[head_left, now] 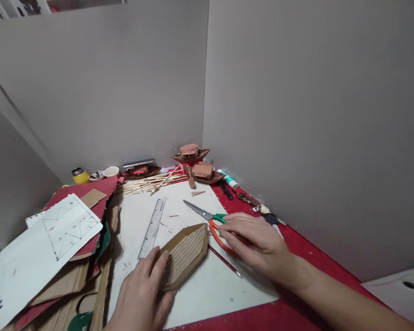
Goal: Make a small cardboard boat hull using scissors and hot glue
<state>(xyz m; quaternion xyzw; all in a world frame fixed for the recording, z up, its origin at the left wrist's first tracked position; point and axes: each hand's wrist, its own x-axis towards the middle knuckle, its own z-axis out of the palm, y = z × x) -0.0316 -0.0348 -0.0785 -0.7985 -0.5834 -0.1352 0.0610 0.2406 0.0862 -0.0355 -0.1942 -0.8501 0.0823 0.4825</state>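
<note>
A small cardboard boat hull (185, 255), pointed at its far end and lined with strips, lies on a white sheet (200, 308). My left hand (143, 287) grips its near left end, fingers over the side and thumb at the near edge. Scissors (207, 215) with one green and one orange handle lie beyond the hull, blades closed and pointing to the far left. My right hand (257, 241) has its fingers closed on their handles. Between the hull and my right hand is a dark red pencil (226, 261). A clear ruler (152, 227) rests left of the scissors.
Cardboard pieces and a paper with a drawn pattern (69, 225) are stacked at left. Thin wooden sticks (148, 183), finished model boats (203, 171), a white cup (111, 172) and a yellow bottle (80, 175) stand at the back. Grey walls (296, 115) enclose the red-covered table (307, 248).
</note>
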